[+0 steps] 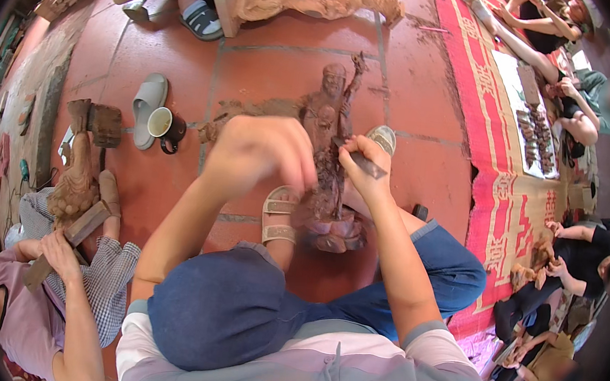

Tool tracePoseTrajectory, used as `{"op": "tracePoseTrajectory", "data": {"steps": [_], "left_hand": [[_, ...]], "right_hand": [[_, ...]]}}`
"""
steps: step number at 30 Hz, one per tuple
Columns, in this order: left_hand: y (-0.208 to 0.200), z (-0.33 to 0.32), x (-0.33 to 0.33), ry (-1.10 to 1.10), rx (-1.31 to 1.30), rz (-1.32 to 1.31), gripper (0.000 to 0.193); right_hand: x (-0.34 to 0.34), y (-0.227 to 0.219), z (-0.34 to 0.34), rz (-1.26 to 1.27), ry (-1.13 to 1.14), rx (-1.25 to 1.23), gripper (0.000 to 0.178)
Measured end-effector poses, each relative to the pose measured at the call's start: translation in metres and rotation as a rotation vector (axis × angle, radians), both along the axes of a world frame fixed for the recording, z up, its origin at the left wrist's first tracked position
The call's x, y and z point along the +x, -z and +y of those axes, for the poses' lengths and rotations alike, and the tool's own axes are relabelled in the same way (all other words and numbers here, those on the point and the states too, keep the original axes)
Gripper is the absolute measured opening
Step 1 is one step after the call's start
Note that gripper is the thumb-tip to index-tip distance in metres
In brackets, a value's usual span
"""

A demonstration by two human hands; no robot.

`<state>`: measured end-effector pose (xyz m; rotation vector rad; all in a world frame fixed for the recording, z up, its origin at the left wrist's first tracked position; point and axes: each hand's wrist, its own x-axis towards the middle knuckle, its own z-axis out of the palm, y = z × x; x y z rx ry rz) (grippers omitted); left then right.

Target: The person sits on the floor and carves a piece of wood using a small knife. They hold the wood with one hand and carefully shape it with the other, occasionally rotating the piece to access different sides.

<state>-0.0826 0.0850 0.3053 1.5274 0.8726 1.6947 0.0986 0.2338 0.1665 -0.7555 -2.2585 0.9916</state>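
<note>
A dark brown carved wooden statue [325, 122] of a bearded figure with one raised arm stands between my feet on a rounded base. My right hand [368, 169] is closed around a short flat dark tool [368, 165], its tip against the statue's side; whether it is a chisel or a scraper I cannot make out. To the statue's left, my left hand [265, 149] hangs in front of its middle with fingers bent down. Motion smears those fingers, so I cannot see whether they hold anything. The lower part of the statue is also blurred.
Left of me lie a grey slipper [149, 103] and a mug [166, 128]. A person in pink [33, 303] sits with a wooden carving [76, 189]. Ahead, another person is beside a larger carving [302, 0]. A red patterned mat [493, 203] runs along the right, with several people beyond.
</note>
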Motion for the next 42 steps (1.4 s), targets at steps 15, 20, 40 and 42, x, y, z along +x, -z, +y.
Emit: {"op": "tracePoseTrajectory", "data": {"steps": [15, 20, 40, 42], "left_hand": [[0.248, -0.070, 0.100, -0.278, -0.915, 0.047, 0.109], [0.248, -0.076, 0.104, -0.349, -0.834, 0.125, 0.116], [0.242, -0.075, 0.104, -0.398, -0.778, 0.190, 0.108], [0.243, -0.077, 0.104, -0.400, -0.783, 0.190, 0.108]], "right_hand": [[0.001, 0.006, -0.014, 0.049, 0.046, 0.061, 0.011], [-0.015, -0.002, -0.004, 0.155, 0.037, -0.078, 0.013], [-0.017, 0.020, -0.039, 0.162, 0.214, -0.074, 0.008], [-0.019, 0.018, -0.041, 0.211, 0.226, -0.104, 0.008]]}}
